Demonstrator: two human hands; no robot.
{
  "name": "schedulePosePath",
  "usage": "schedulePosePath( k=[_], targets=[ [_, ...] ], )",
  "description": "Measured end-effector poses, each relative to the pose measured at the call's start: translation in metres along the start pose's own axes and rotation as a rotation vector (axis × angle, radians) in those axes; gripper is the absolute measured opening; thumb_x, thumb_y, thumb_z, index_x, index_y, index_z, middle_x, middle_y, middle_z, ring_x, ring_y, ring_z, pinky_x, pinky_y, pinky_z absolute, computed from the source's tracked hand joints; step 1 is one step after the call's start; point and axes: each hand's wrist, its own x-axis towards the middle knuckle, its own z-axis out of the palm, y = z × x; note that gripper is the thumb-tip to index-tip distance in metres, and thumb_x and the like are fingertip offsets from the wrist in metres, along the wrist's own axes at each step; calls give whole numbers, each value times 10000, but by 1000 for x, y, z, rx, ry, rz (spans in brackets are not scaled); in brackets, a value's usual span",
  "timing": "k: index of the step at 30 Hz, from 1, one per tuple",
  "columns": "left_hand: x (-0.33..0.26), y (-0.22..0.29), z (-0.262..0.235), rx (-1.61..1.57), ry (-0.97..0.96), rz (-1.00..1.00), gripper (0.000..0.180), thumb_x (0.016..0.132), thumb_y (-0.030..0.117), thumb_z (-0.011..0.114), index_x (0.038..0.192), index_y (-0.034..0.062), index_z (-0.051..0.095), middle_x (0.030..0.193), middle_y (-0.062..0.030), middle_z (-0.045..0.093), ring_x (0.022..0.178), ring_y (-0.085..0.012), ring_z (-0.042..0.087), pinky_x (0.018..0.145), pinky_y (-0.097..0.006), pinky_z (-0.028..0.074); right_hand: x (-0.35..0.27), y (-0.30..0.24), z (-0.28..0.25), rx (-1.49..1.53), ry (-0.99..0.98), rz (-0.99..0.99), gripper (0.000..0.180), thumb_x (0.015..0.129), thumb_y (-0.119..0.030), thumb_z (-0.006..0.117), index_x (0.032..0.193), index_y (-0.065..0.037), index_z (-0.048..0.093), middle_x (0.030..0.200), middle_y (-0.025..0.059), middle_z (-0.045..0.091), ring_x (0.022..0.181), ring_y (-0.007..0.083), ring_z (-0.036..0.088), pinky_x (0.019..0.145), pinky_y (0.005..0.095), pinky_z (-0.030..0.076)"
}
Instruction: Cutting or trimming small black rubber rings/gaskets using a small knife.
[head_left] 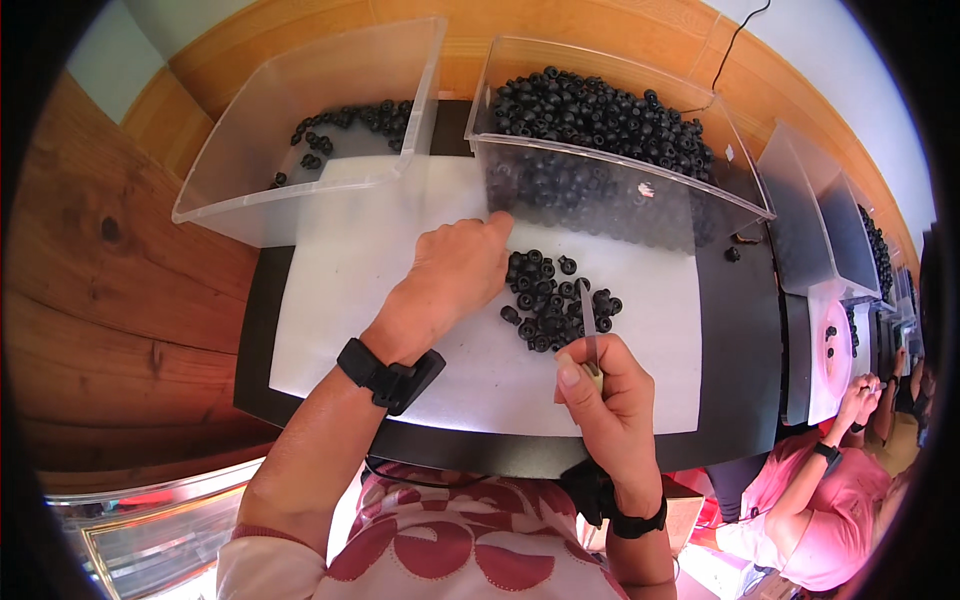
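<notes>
A pile of small black round parts with ring-like openings (545,312) lies on a white mat (470,385). Just left of the pile is my left hand (450,275), back upward and fingers curled under; whatever they may hold is hidden. My right hand (615,400) is closed around a small knife (588,318) with a pale handle. Its thin blade points away from me, over the right side of the pile.
Behind the mat stand a clear bin (620,165) heaped with black parts and, to its left, another bin (270,215) with fewer. One loose part (733,254) lies on the dark table (745,340). At right, a person in pink (800,500) works near more bins (815,215).
</notes>
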Motion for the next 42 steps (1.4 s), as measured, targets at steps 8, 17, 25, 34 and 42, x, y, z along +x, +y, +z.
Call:
schedulePosePath(
  k=[8, 17, 25, 34, 42],
  targets=[
    [-26, -7, -11, -212, -51, 4, 146, 891, 144, 600, 1015, 65, 597, 802, -128, 669, 760, -286, 660, 677, -410, 499, 3, 4, -2, -53, 25, 16, 154, 1004, -165, 658, 1025, -23, 605, 805, -7, 572, 728, 67, 497, 656, 234, 433],
    [-81, -13, -22, -1453, -348, -57, 196, 979, 183, 594, 1093, 23, 607, 882, -12, 609, 778, -93, 557, 677, -258, 459, 20, 10, 24, -33, 4, -158, 155, 991, -113, 644, 1091, -22, 570, 846, 11, 551, 747, 79, 477, 656, 236, 420],
    [-98, -8, -9, -1765, -294, -32, 318, 1055, 313, 566, 1178, 20, 559, 845, -31, 602, 647, -98, 514, 598, -243, 417, 20, 10, 35, -83, 7, -270, 167, 982, -92, 651, 1101, -9, 568, 843, 31, 568, 748, 84, 512, 659, 242, 441],
    [-111, -2, -9, -1851, -388, -98, 342, 1072, 361, 538, 1162, 35, 589, 809, -26, 595, 641, -108, 539, 609, -254, 444, 12, 5, 46, -120, 6, -342, 178, 961, -100, 702, 1059, -2, 592, 873, 43, 654, 750, 70, 565, 656, 236, 464],
    [-121, -7, -11, -1754, -456, -19, 383, 1070, 409, 525, 1038, 41, 627, 794, -14, 571, 675, -105, 516, 606, -250, 419, 4, 5, 48, -117, 37, -382, 150, 973, -108, 693, 1018, -10, 589, 847, 25, 628, 742, 51, 542, 641, 224, 454]
  ],
)
